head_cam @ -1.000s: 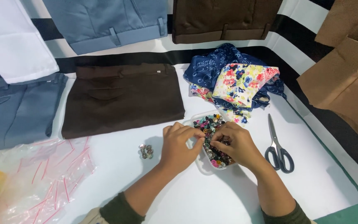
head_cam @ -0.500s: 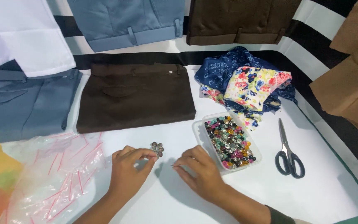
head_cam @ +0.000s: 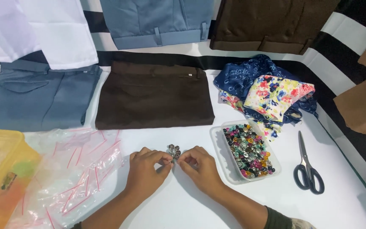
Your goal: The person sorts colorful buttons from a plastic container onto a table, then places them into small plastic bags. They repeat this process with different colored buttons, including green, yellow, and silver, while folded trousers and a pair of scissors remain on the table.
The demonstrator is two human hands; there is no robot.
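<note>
Head camera, steep downward, close over table.

You have two hands at one small pile of buttons, one button tray, one pair of scissors, two brown trousers, two blue trousers, and one yellow box.

Both hands meet on the white table: the left hand and right hand pinch at a small pile of buttons. A clear tray (full of coloured buttons) sits just right, scissors beyond, brown trousers above.
</note>
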